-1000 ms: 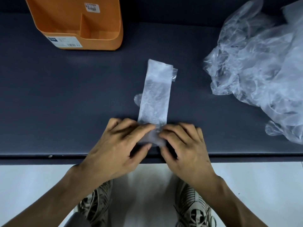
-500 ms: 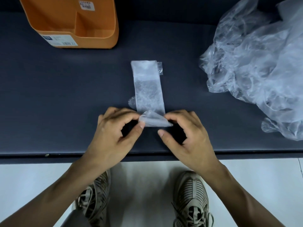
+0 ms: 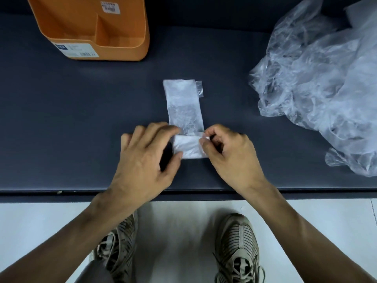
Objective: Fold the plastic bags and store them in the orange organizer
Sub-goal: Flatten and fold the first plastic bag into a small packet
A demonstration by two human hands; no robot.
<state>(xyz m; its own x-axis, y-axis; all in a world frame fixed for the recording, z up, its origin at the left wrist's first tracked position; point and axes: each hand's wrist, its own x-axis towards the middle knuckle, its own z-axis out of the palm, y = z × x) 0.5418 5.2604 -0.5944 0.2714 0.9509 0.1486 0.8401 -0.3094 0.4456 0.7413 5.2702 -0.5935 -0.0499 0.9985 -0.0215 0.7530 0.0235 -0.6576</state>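
- Folded strip of thin translucent white plastic bag (image 3: 183, 103) lies flat at centre frame on the dark grey table (image 3: 81, 119), running from mid-frame down toward the hands.
- Near end of the strip is turned over into a small rectangular fold (image 3: 188, 147), sitting between the two hands.
- Left hand (image 3: 142, 160): fingers spread and only lightly bent, forefinger on the fold's upper left corner, thumb at its lower left edge; steadying it, not clamped (my read).
- Right hand (image 3: 230, 154): fingers curled, thumb and forefinger pinched on the fold's upper right corner.
- Orange plastic organizer with an inner divider (image 3: 122, 45) stands at upper left of frame, well apart from the strip. No folded bag visible in the compartments that show.
- Heap of crumpled clear plastic bags (image 3: 318, 94) at right of frame, not yet folded.
- Risks from here:
  - Slick film springs back if either hand lets go before the crease is pressed down.
  - The fold looks slightly off square to the strip; rolling on would let the skew grow and the packet go lopsided.
  - A small tab (image 3: 199, 88) juts out at the strip's far right corner; it could stay loose and stop the final tuck holding.
- Hard to make out:
  - Layer count in the strip (film too sheer).
  - Organizer's top and left side are cut off by the frame; the heap runs off the right edge, so the bag count is unknown.
  - Right fingertips hide the pinched corner.
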